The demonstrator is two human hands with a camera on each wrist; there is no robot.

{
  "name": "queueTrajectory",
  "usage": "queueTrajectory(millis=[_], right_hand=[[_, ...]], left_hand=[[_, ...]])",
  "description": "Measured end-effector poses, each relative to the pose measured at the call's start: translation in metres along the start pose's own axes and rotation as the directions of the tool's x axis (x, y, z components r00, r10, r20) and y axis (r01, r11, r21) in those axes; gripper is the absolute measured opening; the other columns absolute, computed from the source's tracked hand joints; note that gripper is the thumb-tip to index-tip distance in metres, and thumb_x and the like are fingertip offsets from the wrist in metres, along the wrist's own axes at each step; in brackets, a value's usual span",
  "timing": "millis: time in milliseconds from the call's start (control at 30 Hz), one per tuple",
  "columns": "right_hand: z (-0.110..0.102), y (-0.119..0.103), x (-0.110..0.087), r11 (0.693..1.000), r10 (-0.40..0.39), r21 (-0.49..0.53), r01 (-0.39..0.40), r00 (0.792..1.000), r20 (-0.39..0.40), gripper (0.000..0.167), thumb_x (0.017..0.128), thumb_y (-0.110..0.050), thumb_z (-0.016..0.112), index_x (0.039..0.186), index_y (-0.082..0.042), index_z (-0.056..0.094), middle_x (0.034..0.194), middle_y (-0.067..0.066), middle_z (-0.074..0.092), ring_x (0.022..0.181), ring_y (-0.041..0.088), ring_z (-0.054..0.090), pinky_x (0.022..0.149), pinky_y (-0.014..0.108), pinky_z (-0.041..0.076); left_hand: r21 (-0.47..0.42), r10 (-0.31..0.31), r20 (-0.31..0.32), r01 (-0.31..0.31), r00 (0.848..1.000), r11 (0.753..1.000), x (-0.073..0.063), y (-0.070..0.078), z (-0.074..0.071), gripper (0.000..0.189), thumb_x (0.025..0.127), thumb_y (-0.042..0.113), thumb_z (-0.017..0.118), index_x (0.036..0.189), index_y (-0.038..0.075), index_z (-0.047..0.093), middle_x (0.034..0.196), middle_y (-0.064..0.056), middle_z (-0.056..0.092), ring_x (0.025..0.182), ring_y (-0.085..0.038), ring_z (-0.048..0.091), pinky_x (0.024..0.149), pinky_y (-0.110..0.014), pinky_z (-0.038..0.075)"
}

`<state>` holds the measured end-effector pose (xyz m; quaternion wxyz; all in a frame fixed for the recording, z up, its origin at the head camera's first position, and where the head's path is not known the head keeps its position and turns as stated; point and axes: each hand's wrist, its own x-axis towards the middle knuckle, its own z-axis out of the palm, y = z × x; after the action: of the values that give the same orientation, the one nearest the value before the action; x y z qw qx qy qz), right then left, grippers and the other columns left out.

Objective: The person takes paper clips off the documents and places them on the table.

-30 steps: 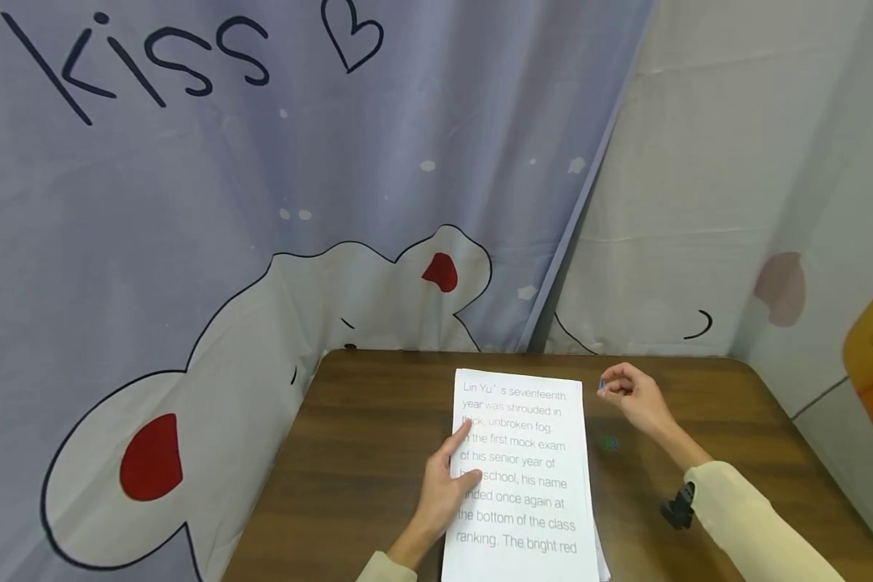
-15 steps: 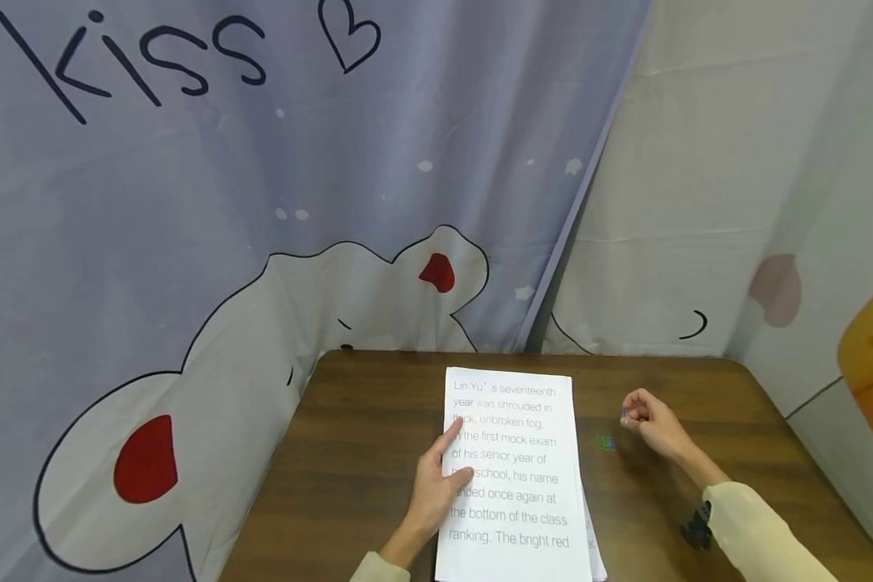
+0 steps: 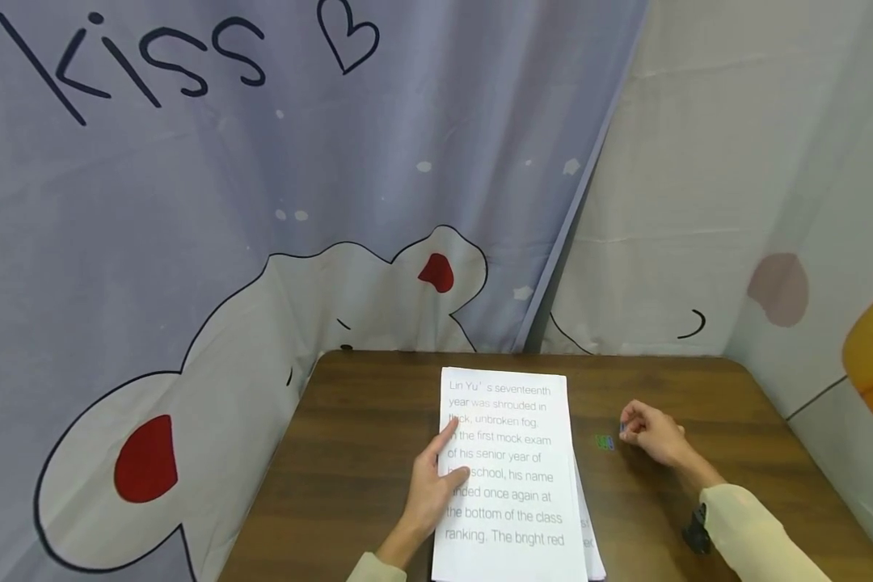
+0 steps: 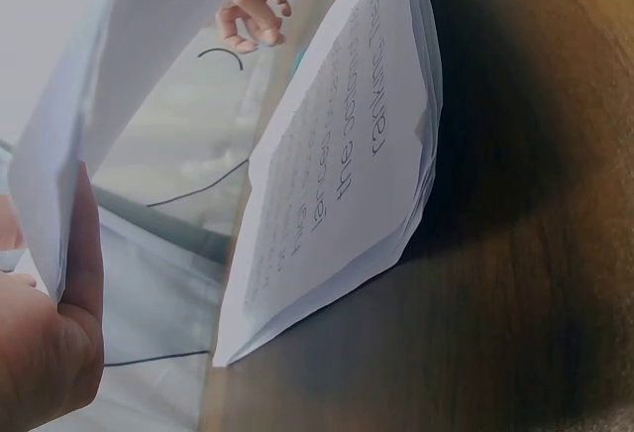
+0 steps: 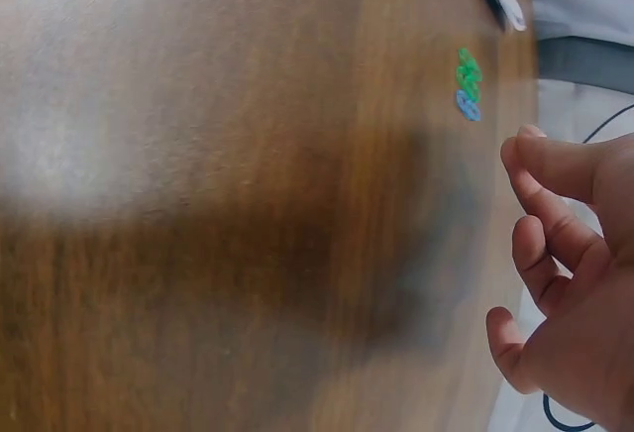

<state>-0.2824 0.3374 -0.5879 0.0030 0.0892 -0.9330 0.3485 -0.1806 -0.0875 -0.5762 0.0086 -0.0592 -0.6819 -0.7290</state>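
Observation:
My left hand grips a sheaf of printed paper by its left edge, thumb across the text. In the left wrist view these sheets are raised and slanted over a second stack of printed paper lying on the table. My right hand is to the right of the paper, with thumb and index finger pinching a small blue paper clip, mostly hidden by the fingertips. Just left of those fingertips, several green and blue paper clips lie close together on the table; they also show as clips in the right wrist view.
The brown wooden table has rounded far corners. Behind it hangs a printed curtain, with a pale cloth to the right. A dark wrist camera sits by the right sleeve.
My right hand has moved right and nearer, from beside the paper's top right corner to beside the paper clips. The held sheaf has shifted slightly left, showing more of the lower stack.

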Motion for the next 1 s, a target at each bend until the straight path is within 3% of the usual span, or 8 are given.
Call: queueTrajectory(millis=[433, 767, 1000], right_hand=[[0.011, 0.009, -0.002, 0.999, 0.006, -0.041, -0.005, 1.0, 0.026, 0.023, 0.087, -0.011, 0.082, 0.1, -0.012, 0.064, 0.084, -0.003, 0.072, 0.081, 0.015, 0.062, 0.075, 0.049, 0.027], [0.02, 0.011, -0.008, 0.992, -0.037, -0.12, 0.034, 0.999, -0.026, 0.022, 0.086, -0.009, 0.083, 0.097, -0.015, 0.065, 0.081, -0.006, 0.067, 0.078, 0.014, 0.06, 0.075, 0.048, 0.027], [0.021, 0.017, -0.01, 0.988, -0.037, -0.151, 0.034, 0.999, -0.017, 0.018, 0.087, -0.014, 0.085, 0.101, -0.016, 0.073, 0.087, -0.006, 0.065, 0.083, 0.015, 0.06, 0.075, 0.048, 0.027]], left_hand=[[0.0, -0.002, -0.009, 0.002, 1.0, 1.0, 0.0, -0.001, -0.001, 0.084, 0.082, -0.015, 0.064, 0.16, 0.013, 0.047, 0.169, -0.008, 0.041, 0.141, -0.03, 0.055, 0.104, -0.017, 0.051], [-0.002, -0.005, -0.007, 0.005, 1.0, 1.0, -0.002, -0.002, -0.002, 0.084, 0.082, -0.015, 0.063, 0.16, 0.013, 0.047, 0.169, -0.009, 0.041, 0.14, -0.031, 0.056, 0.104, -0.018, 0.052], [0.003, -0.016, -0.015, 0.016, 1.0, 1.0, -0.002, -0.002, -0.006, 0.085, 0.082, -0.016, 0.063, 0.16, 0.014, 0.047, 0.168, -0.01, 0.042, 0.139, -0.032, 0.057, 0.103, -0.019, 0.053]])
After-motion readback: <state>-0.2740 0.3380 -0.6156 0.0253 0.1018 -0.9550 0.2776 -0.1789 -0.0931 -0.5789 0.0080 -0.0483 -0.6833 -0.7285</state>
